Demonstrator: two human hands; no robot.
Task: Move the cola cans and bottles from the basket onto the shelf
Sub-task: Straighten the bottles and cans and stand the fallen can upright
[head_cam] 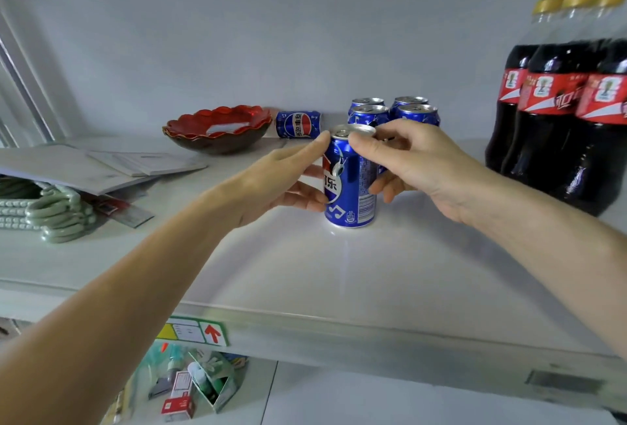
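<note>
Cola can (pixel 351 183), blue, stands upright on the white shelf (pixel 390 272), gripped from both sides: the left hand (pixel 288 183) wraps its left wall, the right hand (pixel 407 163) pinches its rim. Behind it stand four blue cans (pixel 395 112); another can (pixel 298 124) lies sideways beside a red bowl (pixel 217 131), with cola bottles (pixel 559 102) at right.
</note>
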